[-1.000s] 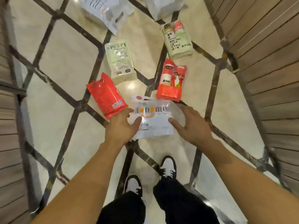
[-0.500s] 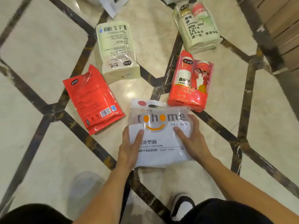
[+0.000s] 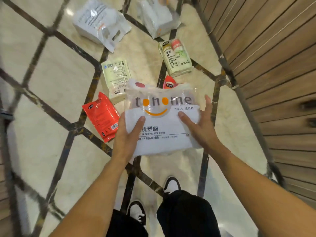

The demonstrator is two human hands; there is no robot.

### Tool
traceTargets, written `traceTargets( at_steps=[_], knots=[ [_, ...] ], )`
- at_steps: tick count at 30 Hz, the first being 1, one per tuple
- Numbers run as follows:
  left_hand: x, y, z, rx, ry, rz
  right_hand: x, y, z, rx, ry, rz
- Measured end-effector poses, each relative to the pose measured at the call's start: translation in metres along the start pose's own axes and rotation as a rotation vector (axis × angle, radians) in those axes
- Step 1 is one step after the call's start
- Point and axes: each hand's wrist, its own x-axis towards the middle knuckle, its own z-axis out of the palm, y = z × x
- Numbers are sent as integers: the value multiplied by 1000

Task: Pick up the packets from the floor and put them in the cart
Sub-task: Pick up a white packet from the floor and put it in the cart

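A clear and white packet of plastic bowls [image 3: 162, 124] with an orange smile print is lifted off the floor. My left hand [image 3: 127, 139] grips its left side and my right hand [image 3: 199, 125] grips its right side, thumbs on top. Below it on the floor lie a red packet [image 3: 101, 116], a pale green packet [image 3: 116, 77], a pale green cup packet [image 3: 177, 59] and a red cup packet [image 3: 169, 83] that is mostly hidden behind the lifted one. Two white packets, one [image 3: 99, 24] at the far left and another [image 3: 156, 16] beside it, lie farther off. No cart is in view.
The floor is cream marble with dark diagonal bands [image 3: 75, 124]. A brown slatted wooden wall [image 3: 273, 65] runs along the right side. My black trousers and black and white shoes [image 3: 171, 185] are at the bottom.
Both hands closed on the bowl packet on the floor, then raised it. The view rose with it, and the packet now hides most of the red cup packet.
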Motion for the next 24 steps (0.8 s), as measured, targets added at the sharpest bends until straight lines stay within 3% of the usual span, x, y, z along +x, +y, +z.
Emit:
traceTargets(
  at_steps=[6,12,19,24],
  knots=[
    [-94,226,6,-19,-96,196,-98,-178,-129,112,225,-39],
    [-207,396,26,32,-250,358,-226,-304,-250,180,438,-81],
    [-334,548,85,100,-554,619,-394,-385,-377,248,804,-193],
    [-465,591,128,53,-896,676,-546,-390,-436,280,1028,-190]
  ],
)
